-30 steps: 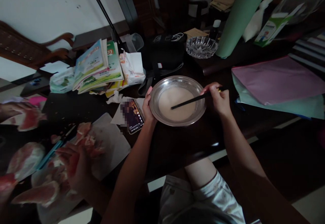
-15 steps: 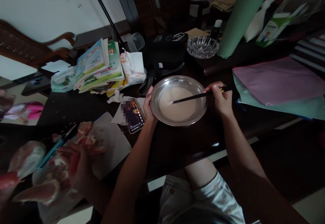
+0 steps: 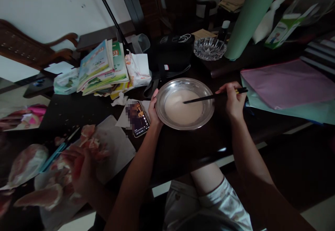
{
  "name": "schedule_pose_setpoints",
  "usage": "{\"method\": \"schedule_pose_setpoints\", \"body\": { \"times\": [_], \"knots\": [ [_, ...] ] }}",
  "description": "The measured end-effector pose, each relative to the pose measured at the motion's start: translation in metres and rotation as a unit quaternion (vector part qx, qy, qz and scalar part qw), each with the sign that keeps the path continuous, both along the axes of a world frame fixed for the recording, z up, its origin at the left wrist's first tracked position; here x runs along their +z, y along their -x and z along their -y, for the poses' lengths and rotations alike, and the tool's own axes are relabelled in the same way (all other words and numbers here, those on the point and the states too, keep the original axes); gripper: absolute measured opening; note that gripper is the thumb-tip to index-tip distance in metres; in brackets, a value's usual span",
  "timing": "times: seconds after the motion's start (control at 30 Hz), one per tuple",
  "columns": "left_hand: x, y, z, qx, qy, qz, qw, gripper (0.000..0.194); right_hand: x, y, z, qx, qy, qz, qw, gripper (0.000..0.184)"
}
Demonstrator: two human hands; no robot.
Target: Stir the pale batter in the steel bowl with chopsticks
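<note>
A round metal bowl (image 3: 167, 117) stands near the table's front edge, with a pale, milky liquid (image 3: 180, 108) in it. My left hand (image 3: 155, 110) grips the bowl's left rim, thumb on top. In my right hand (image 3: 235, 100), right of the bowl, is a pair of black chopsticks (image 3: 206, 98) with yellow marks near the upper end. They slant down leftward over the rim, their tips in the liquid. Just left of my left wrist lies a lit phone (image 3: 140, 121) on white paper.
At the left, another person's hand (image 3: 85, 170) is among pomelo-like peel and flesh (image 3: 39, 196) on a sheet, beside a blue-handled knife (image 3: 56, 154). Behind are stacked booklets (image 3: 102, 68), a glass ashtray (image 3: 209, 49) and a green cylinder (image 3: 252, 17). Pink and green folders (image 3: 288, 84) lie right.
My right hand has shifted a little to the right, drawing the chopsticks along through the liquid. My left hand and the bowl stay nearly in place. The other person's far-left hand has moved lower.
</note>
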State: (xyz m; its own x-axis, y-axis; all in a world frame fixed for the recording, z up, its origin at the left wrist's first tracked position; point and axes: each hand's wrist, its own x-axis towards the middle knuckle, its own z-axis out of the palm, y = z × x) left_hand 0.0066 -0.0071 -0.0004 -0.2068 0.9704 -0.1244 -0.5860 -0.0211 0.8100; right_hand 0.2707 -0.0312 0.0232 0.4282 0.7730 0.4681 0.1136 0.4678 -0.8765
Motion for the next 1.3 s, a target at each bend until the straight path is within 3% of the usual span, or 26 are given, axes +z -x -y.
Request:
{"method": "schedule_pose_setpoints", "body": {
  "times": [0.07, 0.23, 0.4, 0.6, 0.77, 0.93, 1.1, 1.3],
  "knots": [
    [0.0002, 0.0001, 0.0000, -0.002, 0.004, 0.002, 1.000, 0.031, 0.0001, -0.0003, -0.0002, -0.016, -0.007, -0.031, 0.999, 0.039],
    [0.0014, -0.0008, 0.0004, 0.005, 0.008, 0.009, 1.000, 0.030, -0.0012, 0.0016, 0.0003, 0.070, 0.033, 0.003, 0.997, 0.038],
    [0.0023, -0.0013, 0.0006, 0.005, 0.014, 0.000, 1.000, 0.028, -0.0022, -0.0006, -0.0010, -0.003, 0.010, -0.020, 1.000, 0.041],
    [-0.0006, 0.0007, -0.0010, 0.009, 0.008, -0.003, 1.000, 0.028, -0.0029, 0.0011, -0.0001, 0.086, 0.039, 0.017, 0.995, 0.038],
    [-0.0018, 0.0011, -0.0009, 0.001, 0.002, 0.001, 1.000, 0.030, -0.0005, 0.0005, -0.0005, 0.009, 0.005, -0.026, 1.000, 0.041],
    [-0.0007, 0.0008, -0.0005, 0.002, 0.007, -0.004, 1.000, 0.029, -0.0012, 0.0011, 0.0000, 0.086, 0.029, -0.001, 0.996, 0.035],
    [0.0008, -0.0005, 0.0002, 0.002, 0.011, 0.011, 1.000, 0.030, -0.0012, 0.0003, -0.0003, 0.020, -0.002, -0.028, 0.999, 0.038],
    [0.0011, -0.0008, 0.0008, 0.001, 0.007, 0.018, 1.000, 0.030, -0.0013, 0.0008, -0.0002, 0.088, 0.024, 0.020, 0.996, 0.036]
  ]
}}
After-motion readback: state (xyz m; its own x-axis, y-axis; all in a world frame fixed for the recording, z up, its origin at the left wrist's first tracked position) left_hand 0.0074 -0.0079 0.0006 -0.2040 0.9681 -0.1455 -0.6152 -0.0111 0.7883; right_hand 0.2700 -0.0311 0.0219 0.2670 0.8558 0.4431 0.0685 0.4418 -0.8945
